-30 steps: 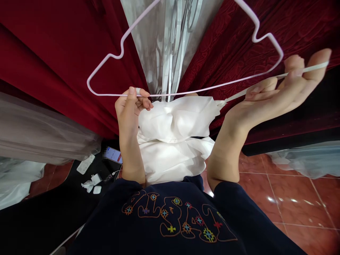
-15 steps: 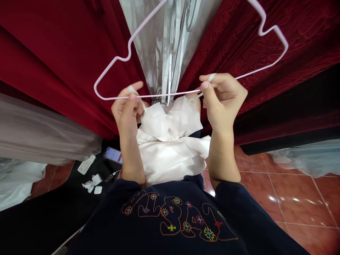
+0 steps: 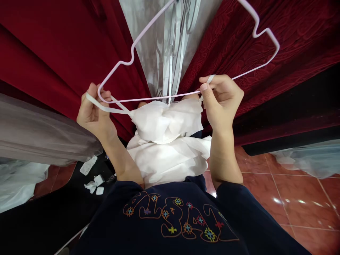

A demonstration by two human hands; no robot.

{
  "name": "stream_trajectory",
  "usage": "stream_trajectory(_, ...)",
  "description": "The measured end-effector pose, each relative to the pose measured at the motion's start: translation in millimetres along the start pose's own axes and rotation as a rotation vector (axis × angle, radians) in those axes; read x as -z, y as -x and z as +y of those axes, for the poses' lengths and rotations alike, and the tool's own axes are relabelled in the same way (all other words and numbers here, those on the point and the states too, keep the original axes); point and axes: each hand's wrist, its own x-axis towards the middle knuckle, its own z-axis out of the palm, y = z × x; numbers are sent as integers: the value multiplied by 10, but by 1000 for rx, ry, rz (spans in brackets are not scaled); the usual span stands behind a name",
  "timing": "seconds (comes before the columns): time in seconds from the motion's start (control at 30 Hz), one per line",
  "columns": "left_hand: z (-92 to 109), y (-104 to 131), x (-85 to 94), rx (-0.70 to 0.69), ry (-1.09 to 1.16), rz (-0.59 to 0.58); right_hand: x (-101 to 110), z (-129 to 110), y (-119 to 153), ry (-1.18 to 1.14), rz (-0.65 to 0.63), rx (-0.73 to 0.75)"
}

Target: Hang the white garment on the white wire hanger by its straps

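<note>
Where dark red fabric curtains part ahead of me, the left one smooth (image 3: 66,46) and the right one patterned (image 3: 305,46), they frame everything as half a second ago. Low on my left is a flat black surface (image 3: 47,223). My soft white cloth garment (image 3: 170,159) lies gathered across my lap, against my navy shirt with outlined letters (image 3: 146,230). Above it slants a slim pale pink hanger (image 3: 164,96), its lower bar just over the garment's top edge.

My left hand (image 3: 94,109) has moved outward along that bar to the hanger's rounded corner, its fingers curled round a narrow white strap (image 3: 106,109), now drawn into a stretched loop; I can't tell whether the corner passes through it. My right hand (image 3: 217,95) stays put, thumb and forefinger pinching the bar, another white strap (image 3: 210,79) round the forefinger.

My left forearm now hides nearly all of the phone. On the black surface sit a pale oblong case (image 3: 88,165), crumpled clear plastic (image 3: 90,186), a white plug (image 3: 99,180) and a small white rounded square (image 3: 100,190).
</note>
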Motion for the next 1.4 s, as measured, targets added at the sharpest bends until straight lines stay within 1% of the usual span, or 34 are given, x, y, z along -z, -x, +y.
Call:
stream_trajectory(0.1, 99, -281, -101, -18, 28, -229, -18, 6, 24, -12, 0, -7)
stream_trajectory(0.2, 284, -605, -238, 46, -32, -483, -13, 21, 52, 2, 36, -1)
stream_trajectory(0.27, 378, -749, -338, 114, -93, -636, -10, 26, 71, 8, 47, 20)
stream_trajectory(0.33, 403, -793, -423, 164, -128, -655, -15, 25, 87, 14, 43, 25)
stream_trajectory(0.4, 355, -748, -467, 214, -145, -587, -25, 19, 98, 28, 38, 27)
stream_trajectory(0.47, 259, -646, -462, 295, -122, -479, -34, 14, 106, 41, 32, 44)
stream_trajectory(0.5, 206, -581, -447, 344, -85, -405, -37, 11, 111, 45, 26, 55)
stream_trajectory(0.6, 85, -354, -416, 542, 125, -140, -44, 0, 128, 52, 10, 75)
stream_trajectory(0.67, 62, -188, -450, 690, 313, 23, -56, -14, 144, 64, 7, 85)
stream_trajectory(0.73, 80, -35, -531, 780, 480, 113, -78, -33, 164, 67, 9, 90)
stream_trajectory(0.77, 98, 24, -579, 782, 539, 132, -91, -42, 174, 60, 13, 85)
stream_trajectory(0.87, 155, 98, -681, 698, 611, 140, -85, -20, 182, 33, 46, 46)
stream_trajectory(0.93, 179, 68, -681, 683, 611, 155, 18, 70, 137, 9, 146, 66)
stream_trajectory(1.0, 190, 11, -638, 711, 611, 170, 246, 224, 30, -27, 329, 152)
stream_trajectory(1.07, 194, -38, -588, 732, 621, 175, 583, 402, -123, -70, 490, 249)
stream_trajectory(1.1, 196, -55, -570, 733, 627, 177, 768, 482, -205, -81, 533, 244)
stream_trajectory(1.17, 205, -72, -559, 733, 640, 182, 1107, 591, -355, -105, 544, 163)
stream_trajectory(1.23, 226, -77, -574, 737, 635, 192, 1332, 619, -469, -123, 457, 53)
stream_trajectory(1.3, 254, -79, -593, 738, 610, 200, 1411, 574, -546, -149, 324, 21)
stream_trajectory(1.33, 267, -80, -597, 732, 594, 203, 1403, 531, -575, -143, 257, 31)
stream_trajectory(1.4, 282, -81, -587, 709, 568, 207, 1323, 415, -626, -73, 148, 73)
